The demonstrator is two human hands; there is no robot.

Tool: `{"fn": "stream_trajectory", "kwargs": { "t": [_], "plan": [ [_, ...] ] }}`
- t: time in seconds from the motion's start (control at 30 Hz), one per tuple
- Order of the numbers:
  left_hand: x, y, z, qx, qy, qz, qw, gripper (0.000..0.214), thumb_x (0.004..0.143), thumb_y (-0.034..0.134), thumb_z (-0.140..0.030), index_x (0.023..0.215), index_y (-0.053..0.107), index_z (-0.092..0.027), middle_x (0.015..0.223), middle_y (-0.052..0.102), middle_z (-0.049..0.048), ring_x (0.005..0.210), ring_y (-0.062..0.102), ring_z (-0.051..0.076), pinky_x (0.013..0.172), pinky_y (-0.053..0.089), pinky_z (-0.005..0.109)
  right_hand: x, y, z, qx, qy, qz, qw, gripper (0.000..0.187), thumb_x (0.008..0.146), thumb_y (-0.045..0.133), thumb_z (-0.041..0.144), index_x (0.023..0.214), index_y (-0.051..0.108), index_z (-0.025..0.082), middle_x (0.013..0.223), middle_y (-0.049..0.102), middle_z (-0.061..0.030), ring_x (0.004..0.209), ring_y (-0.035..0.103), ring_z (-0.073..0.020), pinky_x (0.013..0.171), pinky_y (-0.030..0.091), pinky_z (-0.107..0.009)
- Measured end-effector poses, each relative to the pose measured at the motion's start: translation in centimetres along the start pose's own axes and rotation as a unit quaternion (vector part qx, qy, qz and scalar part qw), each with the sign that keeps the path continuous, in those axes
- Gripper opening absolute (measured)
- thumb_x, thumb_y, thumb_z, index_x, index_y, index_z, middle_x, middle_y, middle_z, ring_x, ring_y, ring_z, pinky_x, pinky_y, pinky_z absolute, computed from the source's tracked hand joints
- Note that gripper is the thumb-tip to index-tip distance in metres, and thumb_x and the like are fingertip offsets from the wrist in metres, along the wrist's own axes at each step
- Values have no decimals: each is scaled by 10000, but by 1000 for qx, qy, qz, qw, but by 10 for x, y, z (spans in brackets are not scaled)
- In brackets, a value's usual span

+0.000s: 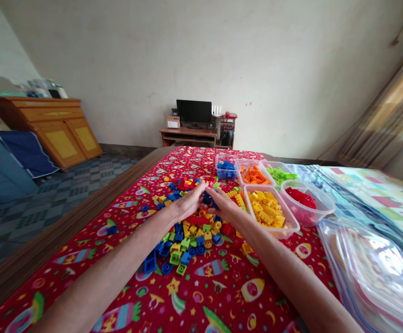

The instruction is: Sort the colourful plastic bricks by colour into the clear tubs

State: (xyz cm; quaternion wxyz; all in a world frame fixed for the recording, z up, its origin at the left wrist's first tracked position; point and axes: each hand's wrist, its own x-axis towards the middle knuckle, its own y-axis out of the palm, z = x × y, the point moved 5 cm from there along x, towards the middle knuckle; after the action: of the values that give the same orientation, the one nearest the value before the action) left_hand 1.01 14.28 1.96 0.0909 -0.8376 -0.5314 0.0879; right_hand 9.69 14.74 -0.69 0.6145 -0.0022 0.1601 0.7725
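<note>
Over a heap of mixed toy building bricks [196, 233], my left hand [190, 202] and my right hand [221, 201] come together with fingertips nearly meeting. Between the palms show dark blue building bricks [207, 198], gathered by both hands, whose fingers are curled and partly hidden. The heap has blue, yellow, lime, red and orange pieces, spread in front of, behind and beside the hands. Just right of my right hand stands a clear plastic box [293, 226] of yellow bricks [266, 209].
Behind it are boxes of blue bricks [226, 170], orange bricks [254, 175] and lime bricks [280, 175]. Red bricks [301, 197] lie in a round tub [321, 210]. Stacked clear lids [378, 273] sit at right on the red patterned cloth [166, 307]. A loose blue brick [111, 229] lies left.
</note>
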Motion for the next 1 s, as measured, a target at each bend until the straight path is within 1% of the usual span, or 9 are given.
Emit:
{"fn": "stream_trajectory", "kwargs": {
  "t": [0.1,0.27,0.4,0.47,0.53,0.6,0.73,0.87,1.0],
  "plan": [
    [0,0,0,48,2,20,999,684,964,-49,-453,1342,465,-206,1053,661,102,948,586,172,845,457,339,2,-8,1,52,-2,-26,998,121,870,514,308,840,464,201,631,543,42,457,507,-55,347,291,-107],
    [0,-4,3,9,-2,55,998,671,957,-33,-490,1401,398,-232,1207,635,104,1049,582,173,911,440,345,3,-12,4,39,-3,-27,999,122,846,555,255,807,461,189,540,509,57,412,474,-45,320,239,-98],
    [5,-32,1,149,70,-85,983,609,958,113,-499,1411,365,-180,1400,487,115,1268,461,198,1003,405,368,3,-11,7,-15,-16,-38,999,160,852,544,282,781,436,190,480,493,66,368,426,-43,321,227,-111],
    [7,-48,-2,271,145,-178,935,558,958,181,-430,1365,419,-132,1420,459,123,1322,396,198,1088,321,382,1,-11,10,-59,-38,-41,997,153,858,523,279,781,422,194,461,469,81,358,410,-47,330,252,-125],
    [11,-56,4,373,187,-208,885,502,951,217,-346,1293,490,-100,1382,497,134,1324,392,201,1130,263,387,-2,-11,16,-139,-65,-29,988,119,856,514,263,795,444,188,467,465,86,375,428,-55,355,305,-140],
    [17,-57,18,440,175,-162,866,459,942,231,-266,1234,538,-88,1343,532,150,1310,415,214,1125,275,407,-8,-12,22,-260,-85,1,962,75,839,530,242,822,494,178,487,484,82,405,459,-62,388,340,-151],
    [19,-50,43,525,119,-87,838,415,928,320,-245,1266,523,-117,1412,449,185,1358,328,322,1074,273,575,-23,-19,42,-486,-142,36,861,98,819,566,232,891,581,167,505,524,67,464,487,-73,466,363,-172],
    [16,-39,50,548,135,-95,820,405,905,438,-293,1288,518,-187,1452,400,168,1379,265,365,1056,259,615,-22,-26,80,-559,-192,25,806,163,846,545,253,951,617,151,555,584,37,501,514,-76,527,393,-187],
    [17,-35,57,564,154,-102,805,411,906,452,-310,1297,519,-201,1452,404,156,1382,269,351,1074,280,567,19,-35,129,-624,-177,-38,760,165,839,538,203,937,644,121,551,607,9,461,523,-84,510,401,-193]
  ]
}}
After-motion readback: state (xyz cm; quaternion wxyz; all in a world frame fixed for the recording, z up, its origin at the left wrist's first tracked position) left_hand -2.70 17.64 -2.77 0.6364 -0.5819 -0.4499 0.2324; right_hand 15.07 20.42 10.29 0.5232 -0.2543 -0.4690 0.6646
